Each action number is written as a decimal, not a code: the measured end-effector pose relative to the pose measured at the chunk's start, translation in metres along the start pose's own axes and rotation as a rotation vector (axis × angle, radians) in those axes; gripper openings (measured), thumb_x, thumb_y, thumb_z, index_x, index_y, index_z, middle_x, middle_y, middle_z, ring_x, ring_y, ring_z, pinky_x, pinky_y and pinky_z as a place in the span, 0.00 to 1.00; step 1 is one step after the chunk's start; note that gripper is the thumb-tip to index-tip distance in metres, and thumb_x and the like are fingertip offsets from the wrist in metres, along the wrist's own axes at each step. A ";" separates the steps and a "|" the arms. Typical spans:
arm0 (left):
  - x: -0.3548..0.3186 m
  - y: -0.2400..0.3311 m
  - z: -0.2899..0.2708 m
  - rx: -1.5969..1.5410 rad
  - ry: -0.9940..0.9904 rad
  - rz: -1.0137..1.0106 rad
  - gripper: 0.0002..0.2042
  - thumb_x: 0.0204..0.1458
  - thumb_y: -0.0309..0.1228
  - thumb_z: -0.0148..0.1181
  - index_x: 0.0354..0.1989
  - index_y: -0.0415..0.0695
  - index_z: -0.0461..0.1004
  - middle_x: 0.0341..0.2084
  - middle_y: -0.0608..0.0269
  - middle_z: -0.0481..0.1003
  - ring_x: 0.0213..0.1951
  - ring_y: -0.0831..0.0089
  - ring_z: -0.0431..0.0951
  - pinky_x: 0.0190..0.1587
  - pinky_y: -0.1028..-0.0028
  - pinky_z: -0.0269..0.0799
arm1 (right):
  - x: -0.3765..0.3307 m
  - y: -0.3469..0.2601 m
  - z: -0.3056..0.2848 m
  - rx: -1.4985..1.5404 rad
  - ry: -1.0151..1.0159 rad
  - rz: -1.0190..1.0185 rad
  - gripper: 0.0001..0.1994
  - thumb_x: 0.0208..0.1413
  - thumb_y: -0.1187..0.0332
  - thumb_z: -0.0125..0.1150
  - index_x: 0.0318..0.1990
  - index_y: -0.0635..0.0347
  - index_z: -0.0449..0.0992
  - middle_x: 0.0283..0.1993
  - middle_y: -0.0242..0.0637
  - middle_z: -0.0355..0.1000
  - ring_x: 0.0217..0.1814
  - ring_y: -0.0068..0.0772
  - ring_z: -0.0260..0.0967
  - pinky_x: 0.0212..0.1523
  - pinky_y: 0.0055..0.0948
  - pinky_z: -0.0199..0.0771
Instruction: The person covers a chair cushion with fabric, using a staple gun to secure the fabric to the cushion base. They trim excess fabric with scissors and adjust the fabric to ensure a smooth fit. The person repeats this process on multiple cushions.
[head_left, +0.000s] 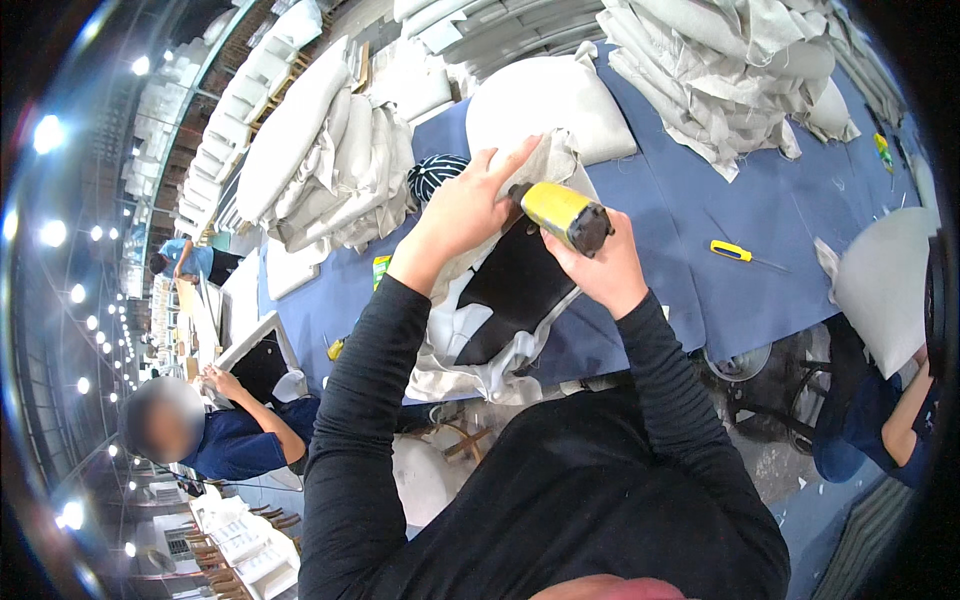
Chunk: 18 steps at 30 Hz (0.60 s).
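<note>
A yellow-and-black staple gun [562,213] is gripped in my right hand [607,262], its nose pointing at the far edge of the seat panel. Under it lies the seat panel, its dark underside [515,285] facing up, with pale fabric [480,375] loose around its edges. My left hand [468,210] rests at the panel's far left edge, fingers spread and stretched over the cloth beside the gun's nose. What lies directly under the left palm is hidden. A black-and-white striped round thing [436,177] sits just left of that hand.
Beyond my hands is a light padded cushion [545,105] on the blue table cover [665,215]. Piles of pale fabric covers [720,70] flank it. A yellow-handled screwdriver [732,251] lies to the right. One co-worker [240,435] is at left; another [900,430] holds a cushion at right.
</note>
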<state>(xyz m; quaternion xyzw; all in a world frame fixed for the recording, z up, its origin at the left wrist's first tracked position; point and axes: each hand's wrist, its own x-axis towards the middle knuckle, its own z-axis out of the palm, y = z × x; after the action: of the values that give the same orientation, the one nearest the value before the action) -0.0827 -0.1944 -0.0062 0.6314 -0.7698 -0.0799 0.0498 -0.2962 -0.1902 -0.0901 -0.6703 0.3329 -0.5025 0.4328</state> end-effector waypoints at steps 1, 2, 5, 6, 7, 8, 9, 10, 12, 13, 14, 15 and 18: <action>0.001 0.000 -0.001 0.001 -0.011 -0.008 0.49 0.55 0.21 0.61 0.85 0.73 0.51 0.62 0.41 0.71 0.58 0.37 0.80 0.62 0.50 0.78 | 0.000 -0.002 0.002 0.023 0.005 -0.008 0.22 0.52 0.71 0.74 0.57 0.65 0.84 0.46 0.50 0.87 0.48 0.45 0.88 0.50 0.34 0.84; 0.001 0.000 -0.003 0.002 -0.021 -0.016 0.50 0.54 0.20 0.61 0.85 0.73 0.51 0.63 0.41 0.71 0.58 0.37 0.80 0.62 0.50 0.78 | -0.001 -0.002 0.004 0.051 0.002 -0.004 0.22 0.52 0.71 0.74 0.57 0.65 0.84 0.46 0.51 0.87 0.48 0.45 0.88 0.50 0.34 0.84; 0.001 -0.003 -0.002 -0.005 -0.022 -0.014 0.52 0.51 0.18 0.62 0.84 0.74 0.51 0.63 0.40 0.71 0.58 0.35 0.79 0.62 0.49 0.78 | -0.003 -0.003 0.006 0.110 -0.030 0.007 0.22 0.52 0.71 0.73 0.56 0.67 0.84 0.45 0.52 0.86 0.49 0.46 0.88 0.50 0.34 0.84; 0.001 -0.004 -0.002 -0.009 -0.018 -0.010 0.53 0.50 0.17 0.63 0.84 0.75 0.52 0.63 0.39 0.71 0.58 0.35 0.79 0.61 0.49 0.78 | -0.002 -0.004 0.007 0.106 -0.024 0.006 0.19 0.53 0.71 0.74 0.54 0.67 0.85 0.44 0.49 0.87 0.47 0.41 0.88 0.49 0.33 0.84; -0.001 0.000 -0.007 -0.021 -0.075 0.004 0.54 0.50 0.20 0.67 0.86 0.68 0.49 0.70 0.40 0.69 0.65 0.39 0.78 0.67 0.53 0.75 | -0.004 -0.005 0.008 0.103 -0.021 0.008 0.17 0.54 0.71 0.75 0.51 0.67 0.85 0.43 0.45 0.88 0.45 0.36 0.87 0.48 0.32 0.83; 0.000 -0.010 -0.006 -0.112 -0.047 0.111 0.54 0.50 0.22 0.69 0.86 0.64 0.47 0.72 0.41 0.67 0.67 0.43 0.76 0.69 0.55 0.73 | -0.004 -0.006 0.008 0.100 -0.019 0.011 0.15 0.55 0.71 0.76 0.48 0.68 0.86 0.42 0.42 0.88 0.43 0.31 0.87 0.47 0.32 0.83; 0.001 -0.028 -0.005 -0.203 -0.019 0.217 0.55 0.50 0.23 0.71 0.87 0.61 0.46 0.74 0.42 0.65 0.69 0.46 0.75 0.71 0.56 0.71 | -0.004 -0.006 0.009 0.138 -0.006 0.023 0.16 0.56 0.71 0.75 0.50 0.67 0.86 0.43 0.43 0.88 0.44 0.32 0.87 0.48 0.32 0.83; 0.000 -0.044 -0.008 -0.295 0.005 0.316 0.56 0.50 0.24 0.73 0.87 0.58 0.45 0.77 0.43 0.64 0.71 0.49 0.74 0.73 0.58 0.68 | -0.005 -0.006 0.009 0.180 0.004 0.040 0.17 0.56 0.72 0.74 0.53 0.67 0.85 0.44 0.45 0.88 0.46 0.34 0.88 0.50 0.32 0.83; -0.007 -0.075 -0.018 -1.197 -0.265 -0.033 0.47 0.65 0.48 0.65 0.88 0.52 0.45 0.76 0.44 0.65 0.76 0.55 0.67 0.79 0.61 0.57 | -0.007 -0.003 0.011 0.191 0.012 0.053 0.18 0.57 0.72 0.74 0.55 0.66 0.84 0.46 0.43 0.88 0.48 0.30 0.87 0.51 0.31 0.83; -0.004 -0.068 -0.029 -1.021 -0.329 -0.277 0.40 0.71 0.51 0.55 0.87 0.51 0.49 0.77 0.44 0.65 0.76 0.56 0.66 0.79 0.61 0.55 | -0.006 0.003 0.011 0.171 0.027 0.075 0.19 0.57 0.73 0.74 0.56 0.67 0.84 0.47 0.44 0.88 0.49 0.32 0.87 0.52 0.31 0.83; -0.003 -0.065 -0.023 -0.855 -0.308 -0.350 0.36 0.75 0.53 0.46 0.86 0.49 0.52 0.77 0.45 0.65 0.77 0.57 0.65 0.80 0.62 0.55 | -0.004 0.008 0.012 0.145 0.041 0.091 0.20 0.56 0.73 0.75 0.56 0.67 0.83 0.48 0.45 0.88 0.50 0.34 0.88 0.52 0.31 0.83; -0.004 -0.062 -0.019 -0.692 -0.300 -0.429 0.33 0.79 0.54 0.38 0.85 0.48 0.54 0.78 0.47 0.64 0.77 0.58 0.65 0.80 0.63 0.55 | -0.002 0.015 0.017 0.093 0.101 0.034 0.22 0.55 0.74 0.74 0.58 0.67 0.82 0.47 0.46 0.87 0.51 0.39 0.88 0.53 0.33 0.83; -0.019 -0.060 0.003 -0.469 -0.077 -0.068 0.32 0.81 0.50 0.34 0.84 0.42 0.53 0.80 0.49 0.61 0.79 0.56 0.63 0.80 0.63 0.54 | 0.001 0.022 0.026 0.067 0.165 -0.098 0.24 0.55 0.74 0.74 0.60 0.65 0.81 0.49 0.47 0.87 0.52 0.43 0.88 0.54 0.34 0.83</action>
<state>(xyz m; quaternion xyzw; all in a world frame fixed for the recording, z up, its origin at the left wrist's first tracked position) -0.0214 -0.1867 -0.0195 0.6247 -0.7098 -0.2819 0.1630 -0.2711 -0.1937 -0.1124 -0.6274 0.3172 -0.5872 0.4010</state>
